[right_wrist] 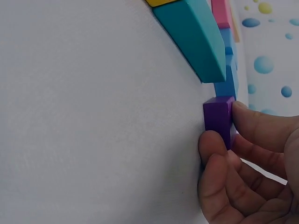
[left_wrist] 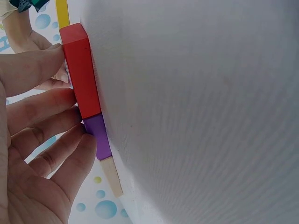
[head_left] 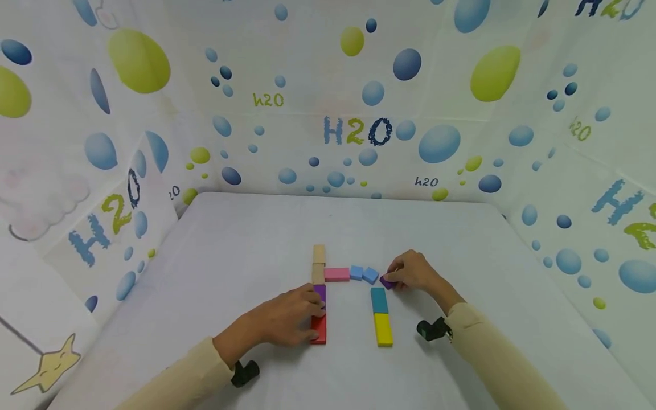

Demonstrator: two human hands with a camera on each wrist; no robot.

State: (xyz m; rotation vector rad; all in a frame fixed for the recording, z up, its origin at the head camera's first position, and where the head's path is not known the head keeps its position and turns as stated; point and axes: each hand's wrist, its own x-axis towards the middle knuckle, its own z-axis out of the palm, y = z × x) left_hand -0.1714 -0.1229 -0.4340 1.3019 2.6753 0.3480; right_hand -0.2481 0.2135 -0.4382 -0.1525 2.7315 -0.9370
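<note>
My right hand (head_left: pixel 416 272) pinches a small purple block (right_wrist: pixel 218 116) between thumb and fingers, low at the white tabletop. That block stands at the right end of a row, beside two light blue blocks (head_left: pixel 370 275) and a pink block (head_left: pixel 336 275). My left hand (head_left: pixel 289 319) rests along a column, its thumb and extended fingers touching the side of a red block (left_wrist: pixel 81 70) and another purple block (left_wrist: pixel 97 137). Part of this column is hidden behind the left fingers in the head view.
Two plain wooden blocks (head_left: pixel 319 254) extend the left column away from me. A teal block (head_left: pixel 379 300) and a yellow block (head_left: pixel 383 330) form a second column between the hands. A patterned curtain (head_left: pixel 307 165) borders the white table (head_left: pixel 246 233).
</note>
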